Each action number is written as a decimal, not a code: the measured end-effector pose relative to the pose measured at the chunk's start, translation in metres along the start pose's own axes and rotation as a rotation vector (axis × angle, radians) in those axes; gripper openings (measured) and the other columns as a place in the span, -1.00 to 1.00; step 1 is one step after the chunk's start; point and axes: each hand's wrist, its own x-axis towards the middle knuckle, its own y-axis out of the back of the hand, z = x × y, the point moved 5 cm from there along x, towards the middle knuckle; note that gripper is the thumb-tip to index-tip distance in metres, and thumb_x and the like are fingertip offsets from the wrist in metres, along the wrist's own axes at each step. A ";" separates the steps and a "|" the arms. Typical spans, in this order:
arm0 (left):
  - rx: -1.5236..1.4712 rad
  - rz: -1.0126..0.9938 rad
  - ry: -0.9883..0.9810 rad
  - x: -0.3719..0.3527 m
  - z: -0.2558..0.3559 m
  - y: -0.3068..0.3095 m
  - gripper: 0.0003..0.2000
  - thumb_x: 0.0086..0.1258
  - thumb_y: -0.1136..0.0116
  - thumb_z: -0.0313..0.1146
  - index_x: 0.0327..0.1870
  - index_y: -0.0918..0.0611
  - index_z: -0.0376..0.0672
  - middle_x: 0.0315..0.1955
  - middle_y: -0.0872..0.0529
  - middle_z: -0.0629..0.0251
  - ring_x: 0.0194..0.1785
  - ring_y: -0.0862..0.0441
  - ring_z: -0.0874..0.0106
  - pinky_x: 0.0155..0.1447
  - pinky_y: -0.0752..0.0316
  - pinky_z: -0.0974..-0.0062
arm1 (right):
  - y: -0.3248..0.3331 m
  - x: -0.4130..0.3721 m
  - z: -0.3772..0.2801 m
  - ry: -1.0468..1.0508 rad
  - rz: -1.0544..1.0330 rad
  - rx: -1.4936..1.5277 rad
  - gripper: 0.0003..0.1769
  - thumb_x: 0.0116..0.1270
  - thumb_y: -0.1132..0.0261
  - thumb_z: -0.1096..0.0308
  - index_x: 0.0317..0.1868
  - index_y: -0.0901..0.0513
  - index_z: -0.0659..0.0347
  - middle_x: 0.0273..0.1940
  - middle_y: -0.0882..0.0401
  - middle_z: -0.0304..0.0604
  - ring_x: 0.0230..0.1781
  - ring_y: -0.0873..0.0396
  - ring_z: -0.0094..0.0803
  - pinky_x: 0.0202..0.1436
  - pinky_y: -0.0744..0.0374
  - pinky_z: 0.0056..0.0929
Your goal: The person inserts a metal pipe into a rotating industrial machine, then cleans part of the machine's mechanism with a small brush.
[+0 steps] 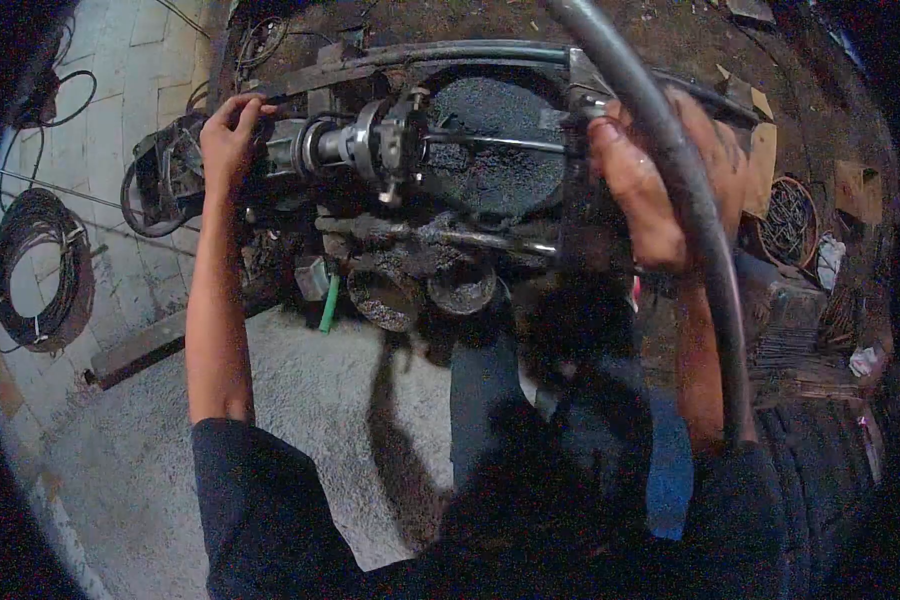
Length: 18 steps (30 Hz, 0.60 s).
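Note:
My left hand [228, 150] is at the left end of a greasy machine, thumb and fingers pinched together by a dark part; what they hold, if anything, is too small to make out. Just right of it is a round metal chuck [370, 140] with bolts sticking out. A thin shiny rod [500, 143] runs from the chuck towards my right hand [660, 180]. That hand is closed at the machine's right end, against a small metal piece [592, 105]; its grip is partly hidden. A thick dark bar or hose [670, 150] crosses in front of it.
Dark metal chips [495, 110] fill a round pan behind the rod. Two cups [462, 285] stand below, near a green piece [330, 303]. Coiled black cable [38, 265] lies left. At right are a basket of small metal pieces [785, 220] and stacked rods [790, 350].

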 end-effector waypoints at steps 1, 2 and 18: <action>-0.018 -0.004 0.017 0.000 0.002 -0.001 -0.77 0.41 -0.06 -0.30 -0.16 -0.64 -0.30 -0.31 -0.76 0.26 -0.21 -0.61 0.57 0.01 -0.43 0.61 | -0.013 0.000 0.008 -0.053 -0.002 0.230 -0.86 0.09 -0.36 0.34 -0.32 -0.64 0.14 -0.48 -0.59 -0.20 -0.47 -0.58 -0.27 -0.32 -0.49 -0.35; -0.018 -0.005 0.018 0.000 0.005 -0.002 -0.77 0.41 -0.06 -0.30 -0.16 -0.64 -0.30 -0.31 -0.76 0.26 -0.21 -0.61 0.57 0.01 -0.43 0.61 | -0.020 0.000 0.012 -0.080 -0.007 0.347 -0.85 0.08 -0.37 0.34 -0.32 -0.65 0.14 -0.47 -0.60 -0.20 -0.46 -0.58 -0.26 -0.30 -0.49 -0.34; -0.046 0.007 -0.028 0.001 0.004 0.003 -0.79 0.42 -0.07 -0.35 -0.19 -0.65 -0.34 -0.30 -0.74 0.22 -0.17 -0.68 0.49 0.00 -0.46 0.61 | -0.026 0.003 0.011 0.075 -0.048 0.377 -0.85 0.09 -0.25 0.45 -0.31 -0.55 0.31 -0.46 -0.56 -0.12 -0.54 -0.53 -0.37 -0.40 -0.50 -0.48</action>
